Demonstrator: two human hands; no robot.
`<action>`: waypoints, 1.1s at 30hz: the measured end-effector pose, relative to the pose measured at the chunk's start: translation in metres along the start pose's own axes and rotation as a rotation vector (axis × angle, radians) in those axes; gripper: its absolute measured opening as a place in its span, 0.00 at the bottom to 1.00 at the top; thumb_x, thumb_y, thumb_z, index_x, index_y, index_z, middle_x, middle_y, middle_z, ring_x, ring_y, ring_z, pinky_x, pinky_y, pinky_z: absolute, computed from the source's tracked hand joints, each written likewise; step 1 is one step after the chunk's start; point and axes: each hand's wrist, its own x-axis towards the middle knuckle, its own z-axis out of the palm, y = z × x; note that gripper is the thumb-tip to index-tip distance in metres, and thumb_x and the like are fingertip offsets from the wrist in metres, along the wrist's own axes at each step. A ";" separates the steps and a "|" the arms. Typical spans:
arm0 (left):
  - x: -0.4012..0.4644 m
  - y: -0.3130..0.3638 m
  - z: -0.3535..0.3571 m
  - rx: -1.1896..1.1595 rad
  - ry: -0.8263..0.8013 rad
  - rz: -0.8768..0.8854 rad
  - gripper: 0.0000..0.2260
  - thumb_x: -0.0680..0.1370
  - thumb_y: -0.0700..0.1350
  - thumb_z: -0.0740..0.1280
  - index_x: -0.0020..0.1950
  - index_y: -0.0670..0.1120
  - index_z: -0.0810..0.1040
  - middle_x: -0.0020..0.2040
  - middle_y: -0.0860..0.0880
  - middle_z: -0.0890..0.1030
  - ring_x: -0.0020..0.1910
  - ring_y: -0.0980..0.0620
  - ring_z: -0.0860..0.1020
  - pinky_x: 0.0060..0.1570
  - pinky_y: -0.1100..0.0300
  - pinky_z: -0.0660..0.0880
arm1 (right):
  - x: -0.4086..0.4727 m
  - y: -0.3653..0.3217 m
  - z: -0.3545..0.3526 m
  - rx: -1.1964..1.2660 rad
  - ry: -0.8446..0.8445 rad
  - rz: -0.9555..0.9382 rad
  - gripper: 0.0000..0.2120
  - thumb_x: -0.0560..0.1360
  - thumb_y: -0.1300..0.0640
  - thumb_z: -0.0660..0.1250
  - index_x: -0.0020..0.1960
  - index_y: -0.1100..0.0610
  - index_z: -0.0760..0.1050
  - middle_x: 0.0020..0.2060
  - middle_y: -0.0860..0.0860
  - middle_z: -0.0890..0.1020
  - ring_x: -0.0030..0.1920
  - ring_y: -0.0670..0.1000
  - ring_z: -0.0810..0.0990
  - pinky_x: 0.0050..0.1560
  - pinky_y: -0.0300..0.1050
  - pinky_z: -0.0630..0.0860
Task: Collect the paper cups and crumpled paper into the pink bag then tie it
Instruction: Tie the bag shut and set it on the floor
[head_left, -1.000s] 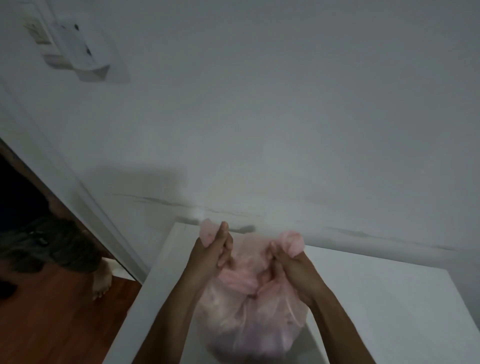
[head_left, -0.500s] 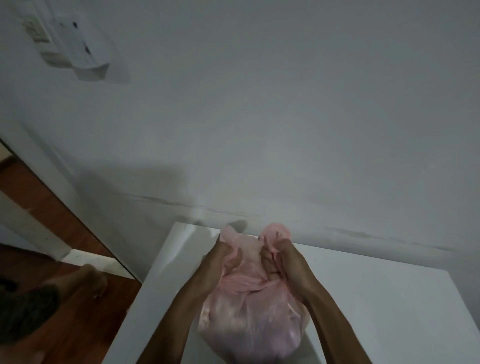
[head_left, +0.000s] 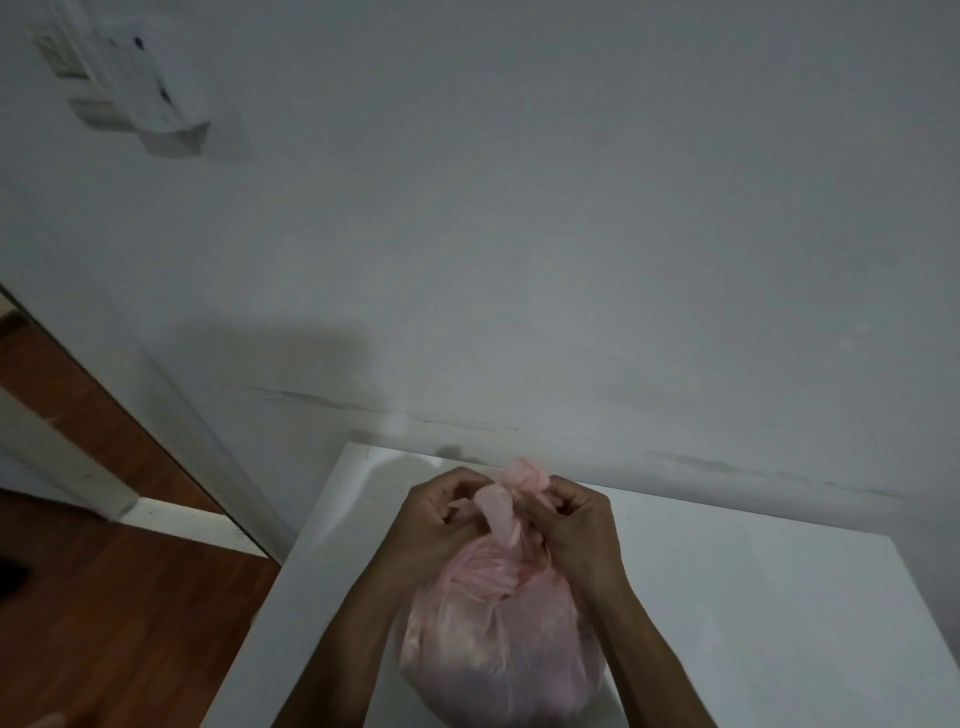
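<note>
The hands are meeting over the neck of the pink bag (head_left: 498, 639); the left hand (head_left: 441, 525) is pinching one gathered flap of plastic with curled fingers; the right hand (head_left: 576, 525) is gripping the other twisted flap; the bulging bag is sitting on the white desk (head_left: 753, 623), which is standing against the grey wall (head_left: 571, 234).

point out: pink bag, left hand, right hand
pink bag (head_left: 493, 639): head view, on its bulging body below the gathered neck.
left hand (head_left: 441, 525): head view, on the back of the hand.
right hand (head_left: 579, 525): head view, on the back of the hand.
</note>
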 end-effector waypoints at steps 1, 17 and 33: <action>0.000 -0.001 0.001 -0.021 0.020 -0.014 0.07 0.67 0.43 0.75 0.42 0.49 0.80 0.41 0.49 0.83 0.42 0.52 0.80 0.45 0.57 0.76 | -0.001 0.000 0.000 -0.013 0.021 -0.015 0.15 0.74 0.56 0.73 0.32 0.62 0.76 0.25 0.53 0.71 0.28 0.47 0.66 0.28 0.38 0.64; -0.004 -0.008 0.000 -0.018 -0.013 0.056 0.08 0.65 0.49 0.79 0.34 0.51 0.82 0.32 0.53 0.80 0.33 0.57 0.77 0.35 0.64 0.73 | -0.008 0.001 0.001 0.022 0.058 -0.056 0.07 0.70 0.65 0.73 0.41 0.56 0.78 0.27 0.59 0.78 0.28 0.53 0.71 0.31 0.46 0.68; 0.003 -0.008 0.003 0.100 0.072 -0.136 0.24 0.62 0.58 0.78 0.39 0.39 0.74 0.29 0.48 0.76 0.31 0.52 0.71 0.36 0.56 0.70 | -0.016 0.000 0.001 -0.059 -0.203 -0.105 0.14 0.74 0.50 0.72 0.40 0.62 0.83 0.35 0.59 0.84 0.38 0.54 0.83 0.42 0.51 0.76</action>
